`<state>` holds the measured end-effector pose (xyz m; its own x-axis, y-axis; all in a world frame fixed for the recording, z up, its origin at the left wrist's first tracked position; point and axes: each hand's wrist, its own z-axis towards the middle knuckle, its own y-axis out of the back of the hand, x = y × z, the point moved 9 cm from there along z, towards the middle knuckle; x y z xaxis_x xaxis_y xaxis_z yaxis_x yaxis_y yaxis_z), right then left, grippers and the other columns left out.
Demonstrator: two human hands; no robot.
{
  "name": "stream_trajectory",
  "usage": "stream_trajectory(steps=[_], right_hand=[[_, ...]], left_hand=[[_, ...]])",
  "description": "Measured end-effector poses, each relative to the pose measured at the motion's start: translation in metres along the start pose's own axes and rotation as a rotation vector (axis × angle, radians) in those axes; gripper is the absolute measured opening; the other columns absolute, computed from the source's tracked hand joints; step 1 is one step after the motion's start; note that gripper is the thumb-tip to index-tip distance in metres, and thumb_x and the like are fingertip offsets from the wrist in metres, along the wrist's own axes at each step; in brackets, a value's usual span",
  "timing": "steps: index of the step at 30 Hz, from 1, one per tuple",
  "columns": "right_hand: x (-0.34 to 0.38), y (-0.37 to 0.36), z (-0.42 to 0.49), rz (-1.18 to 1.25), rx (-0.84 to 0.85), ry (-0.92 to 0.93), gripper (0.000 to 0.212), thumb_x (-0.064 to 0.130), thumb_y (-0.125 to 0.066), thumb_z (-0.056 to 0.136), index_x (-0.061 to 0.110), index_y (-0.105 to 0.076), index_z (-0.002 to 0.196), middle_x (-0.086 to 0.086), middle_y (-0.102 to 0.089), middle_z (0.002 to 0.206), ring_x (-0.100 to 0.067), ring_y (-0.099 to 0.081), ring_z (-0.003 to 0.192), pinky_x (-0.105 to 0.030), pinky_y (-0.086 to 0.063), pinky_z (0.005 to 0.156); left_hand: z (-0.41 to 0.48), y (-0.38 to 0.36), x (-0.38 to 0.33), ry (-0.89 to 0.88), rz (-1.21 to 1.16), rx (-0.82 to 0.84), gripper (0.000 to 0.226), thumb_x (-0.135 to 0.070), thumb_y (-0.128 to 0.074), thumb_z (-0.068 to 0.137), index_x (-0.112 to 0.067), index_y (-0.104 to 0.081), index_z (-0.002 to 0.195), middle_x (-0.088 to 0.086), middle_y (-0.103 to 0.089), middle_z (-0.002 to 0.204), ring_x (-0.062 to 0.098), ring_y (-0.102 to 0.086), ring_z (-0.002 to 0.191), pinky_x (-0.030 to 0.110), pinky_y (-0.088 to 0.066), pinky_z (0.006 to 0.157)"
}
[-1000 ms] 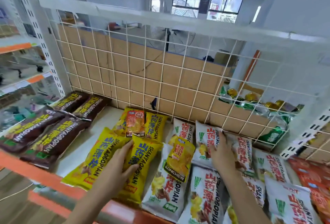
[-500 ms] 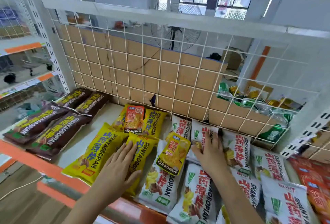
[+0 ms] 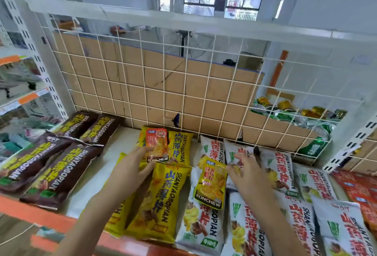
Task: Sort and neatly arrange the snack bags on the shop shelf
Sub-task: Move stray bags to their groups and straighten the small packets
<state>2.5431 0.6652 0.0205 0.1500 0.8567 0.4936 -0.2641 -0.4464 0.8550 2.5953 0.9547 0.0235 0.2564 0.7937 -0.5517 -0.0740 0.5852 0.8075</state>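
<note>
Shanyaobopian snack bags lie flat on the shelf: brown bags point(image 3: 51, 164) at the left, yellow bags point(image 3: 159, 204) in the middle, white bags point(image 3: 204, 221) to the right. A small orange Konchew packet point(image 3: 157, 143) lies on the rear yellow bags. A small yellow Konchew packet point(image 3: 212, 182) lies on the white bags. My left hand point(image 3: 130, 172) reaches over the yellow bags, its fingertips touching the orange packet's lower left edge. My right hand point(image 3: 246, 174) hovers over the white bags just right of the yellow packet, fingers loosely curled and holding nothing.
A white wire grid point(image 3: 163, 92) backed by cardboard closes the rear of the shelf. Green and gold cans point(image 3: 285, 108) sit behind it at the right. Red bags point(image 3: 359, 190) lie at the far right. The orange shelf lip point(image 3: 30, 213) runs along the front.
My left hand has moved forward off the front yellow bags to the orange packet. My right hand has lifted off the white bag, and its fingers have curled.
</note>
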Motion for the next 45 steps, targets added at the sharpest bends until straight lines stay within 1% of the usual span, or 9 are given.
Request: stream_trajectory(steps=[3, 6, 13, 21, 25, 29, 34, 39, 45], right_hand=[[0.009, -0.009, -0.010, 0.003, 0.069, -0.033, 0.047, 0.048, -0.048, 0.091, 0.022, -0.045, 0.131, 0.004, -0.054, 0.115, -0.014, -0.054, 0.099, -0.027, -0.041, 0.077], [0.015, -0.018, -0.014, -0.040, 0.123, -0.055, 0.050, 0.047, -0.052, 0.089, 0.021, -0.042, 0.131, 0.007, -0.043, 0.095, -0.010, -0.045, 0.088, -0.025, -0.035, 0.071], [0.014, -0.031, -0.019, 0.006, 0.136, -0.138, 0.072, 0.063, -0.065, 0.071, 0.025, -0.044, 0.128, 0.005, -0.052, 0.127, -0.016, -0.053, 0.113, -0.033, -0.045, 0.092], [0.013, -0.031, -0.022, 0.050, 0.112, -0.223, 0.072, 0.052, -0.073, 0.070, 0.032, -0.039, 0.130, 0.007, -0.055, 0.118, -0.015, -0.056, 0.106, -0.034, -0.048, 0.086], [0.008, -0.035, -0.020, 0.169, 0.130, -0.305, 0.081, 0.043, -0.080, 0.066, 0.026, -0.036, 0.132, 0.006, -0.055, 0.105, -0.017, -0.057, 0.101, -0.039, -0.049, 0.089], [0.005, -0.038, -0.018, 0.260, 0.148, -0.368, 0.089, 0.036, -0.085, 0.060, 0.020, -0.036, 0.133, 0.007, -0.054, 0.099, -0.019, -0.059, 0.099, -0.043, -0.050, 0.088], [0.011, -0.036, -0.018, 0.351, 0.123, -0.327, 0.049, 0.023, -0.082, 0.068, 0.017, -0.053, 0.107, 0.011, -0.055, 0.086, -0.003, -0.056, 0.074, -0.020, -0.048, 0.063], [0.012, -0.036, -0.020, 0.370, 0.083, -0.293, 0.027, 0.022, -0.079, 0.070, 0.019, -0.058, 0.087, 0.000, -0.064, 0.086, -0.016, -0.062, 0.078, -0.035, -0.053, 0.074], [0.010, -0.025, -0.030, 0.501, -0.033, -0.267, 0.019, 0.019, -0.072, 0.078, 0.016, -0.062, 0.094, -0.003, -0.068, 0.094, -0.019, -0.065, 0.085, -0.043, -0.054, 0.079]], left_hand=[[0.026, -0.001, 0.012, 0.067, -0.100, 0.040, 0.041, -0.029, -0.060, 0.089, -0.019, -0.051, 0.128, 0.003, -0.055, 0.117, 0.023, -0.055, 0.108, 0.032, -0.040, 0.088], [0.048, -0.013, 0.021, 0.052, -0.010, 0.111, 0.046, -0.034, -0.057, 0.090, -0.019, -0.048, 0.132, 0.006, -0.054, 0.126, 0.025, -0.053, 0.113, 0.033, -0.040, 0.090], [0.071, -0.034, 0.038, 0.081, 0.149, 0.172, 0.078, -0.054, -0.062, 0.080, -0.021, -0.030, 0.143, 0.004, -0.036, 0.146, 0.025, -0.036, 0.130, 0.039, -0.030, 0.102], [0.074, -0.035, 0.035, 0.069, 0.038, 0.115, 0.088, -0.046, -0.075, 0.072, -0.019, -0.031, 0.143, 0.009, -0.044, 0.139, 0.029, -0.042, 0.126, 0.037, -0.034, 0.100], [0.073, -0.027, 0.032, 0.069, -0.094, 0.020, 0.094, -0.029, -0.083, 0.066, -0.017, -0.032, 0.143, 0.011, -0.056, 0.129, 0.030, -0.051, 0.118, 0.039, -0.041, 0.094], [0.071, -0.022, 0.035, 0.132, -0.270, -0.034, 0.083, -0.010, -0.078, 0.069, -0.017, -0.035, 0.141, 0.012, -0.063, 0.112, 0.029, -0.058, 0.096, 0.032, -0.039, 0.073], [0.068, -0.012, 0.036, 0.149, -0.368, -0.112, 0.051, -0.003, -0.068, 0.079, -0.007, -0.052, 0.128, 0.016, -0.064, 0.105, 0.021, -0.052, 0.081, 0.028, -0.032, 0.067], [0.066, -0.001, 0.046, 0.213, -0.524, -0.208, 0.024, -0.002, -0.063, 0.083, -0.001, -0.062, 0.107, 0.017, -0.065, 0.097, 0.020, -0.052, 0.080, 0.028, -0.031, 0.066], [0.063, 0.004, 0.051, 0.239, -0.764, -0.190, 0.013, -0.008, -0.061, 0.086, -0.010, -0.056, 0.098, 0.013, -0.065, 0.099, 0.031, -0.062, 0.090, 0.041, -0.049, 0.076]])
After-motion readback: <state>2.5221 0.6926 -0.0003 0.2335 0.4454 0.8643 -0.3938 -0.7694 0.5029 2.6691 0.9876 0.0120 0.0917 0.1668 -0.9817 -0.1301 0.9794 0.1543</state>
